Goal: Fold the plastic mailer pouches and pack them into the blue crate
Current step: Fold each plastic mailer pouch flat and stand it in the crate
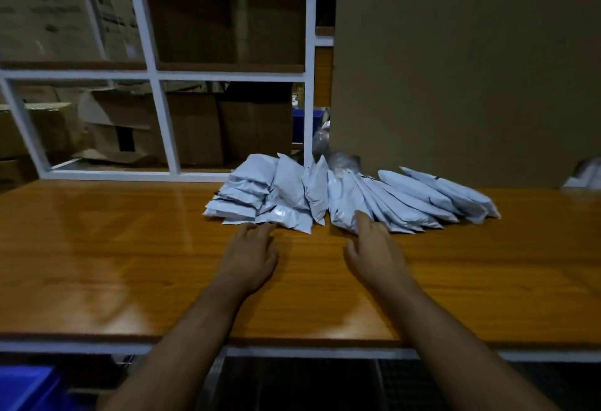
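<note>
Several pale blue-white plastic mailer pouches (344,194) lie in a row at the back middle of the wooden table (113,248), some stacked on the left, others leaning to the right. My left hand (250,254) reaches forward with straight fingers, its tips at the front edge of the left pouches. My right hand (374,248) is stretched out too, and its fingertips touch a leaning pouch near the middle of the row. Neither hand holds anything. A blue crate (26,384) shows at the bottom left, below the table edge.
A white metal rack frame (156,75) stands behind the table with cardboard boxes (195,127) beyond it. A large cardboard sheet (465,69) rises at the back right. Another pale pouch (585,173) peeks in at the right edge.
</note>
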`<action>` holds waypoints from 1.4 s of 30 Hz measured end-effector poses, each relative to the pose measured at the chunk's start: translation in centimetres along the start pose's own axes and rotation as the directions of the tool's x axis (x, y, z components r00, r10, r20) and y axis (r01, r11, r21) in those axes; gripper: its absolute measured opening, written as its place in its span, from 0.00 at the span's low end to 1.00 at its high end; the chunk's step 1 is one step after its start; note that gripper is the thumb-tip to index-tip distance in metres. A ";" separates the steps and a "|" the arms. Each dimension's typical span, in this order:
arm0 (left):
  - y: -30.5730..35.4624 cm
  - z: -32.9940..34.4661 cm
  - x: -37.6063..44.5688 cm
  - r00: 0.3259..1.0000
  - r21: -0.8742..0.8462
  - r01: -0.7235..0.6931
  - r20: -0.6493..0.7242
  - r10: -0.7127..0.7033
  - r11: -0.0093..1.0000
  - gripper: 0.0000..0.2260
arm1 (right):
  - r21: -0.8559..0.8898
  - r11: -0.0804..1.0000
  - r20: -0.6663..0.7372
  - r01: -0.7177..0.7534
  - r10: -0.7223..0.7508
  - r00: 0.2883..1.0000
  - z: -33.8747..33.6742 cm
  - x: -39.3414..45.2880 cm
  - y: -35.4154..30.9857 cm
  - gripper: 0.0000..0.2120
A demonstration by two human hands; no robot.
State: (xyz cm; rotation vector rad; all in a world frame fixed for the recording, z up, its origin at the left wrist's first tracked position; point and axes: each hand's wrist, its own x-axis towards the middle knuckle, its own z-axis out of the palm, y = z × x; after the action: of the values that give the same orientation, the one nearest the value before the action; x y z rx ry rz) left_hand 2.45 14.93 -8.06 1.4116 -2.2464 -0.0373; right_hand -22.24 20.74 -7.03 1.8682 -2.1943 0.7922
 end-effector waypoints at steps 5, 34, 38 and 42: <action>0.0 0.3 -0.2 1.000 -0.011 0.020 0.003 -0.020 1.000 0.24 | -0.060 0.997 -0.058 -0.055 0.052 0.997 1.1 2.0 -0.5 0.14; -1.7 -2.6 -5.5 0.930 -0.735 0.247 -0.002 -0.367 0.631 0.10 | 0.665 0.732 0.267 -0.152 -0.042 0.963 -3.5 -1.6 2.5 0.18; -1.1 -2.9 -6.6 0.965 -0.527 0.186 -0.062 -0.256 0.829 0.09 | 0.314 0.949 0.118 0.013 -0.052 0.992 -4.0 -0.4 -1.8 0.09; -1.0 -3.0 -6.6 0.974 -0.466 0.144 -0.087 -0.207 0.873 0.09 | 0.373 0.922 0.239 0.106 -0.206 0.949 -1.0 -1.1 -6.9 0.15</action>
State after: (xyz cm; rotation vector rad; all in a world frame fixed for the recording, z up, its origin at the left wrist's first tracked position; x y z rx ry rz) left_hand 6.83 20.76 -8.25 1.3030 -1.8307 -0.4873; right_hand -15.65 21.60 -4.68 2.4299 -2.1200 1.0091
